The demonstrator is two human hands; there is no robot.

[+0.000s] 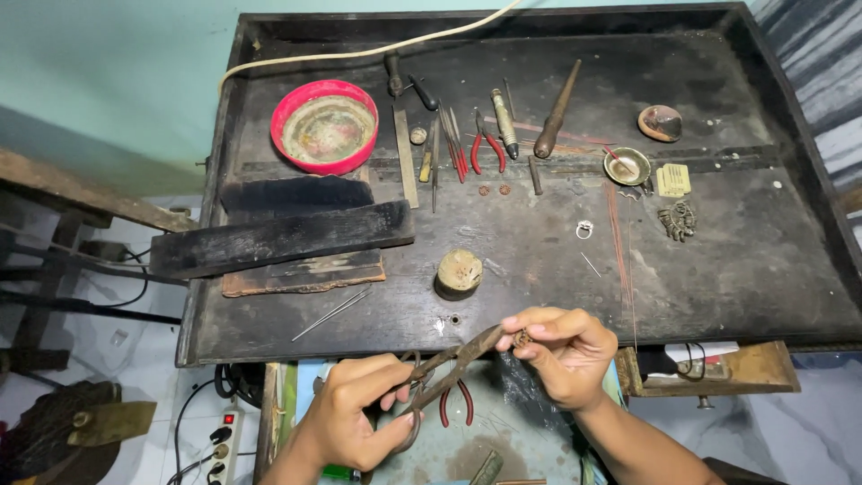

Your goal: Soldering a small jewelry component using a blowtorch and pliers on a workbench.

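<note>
Gripping the loop handles of rusty metal shears (453, 366), left hand (359, 415) is clenched around them below the near edge of the counter (718, 269), blades angled up-right; right hand (561, 352) pinches a small brass-coloured piece (521, 339) between fingertips, right at the blade tips. Red-handled pliers (456, 402) lie just under the shears; further out on the counter sit a round wooden block (459, 272), a dark wooden slab (283, 239), a red bowl (325, 127) and a row of hand tools (476, 135).
</note>
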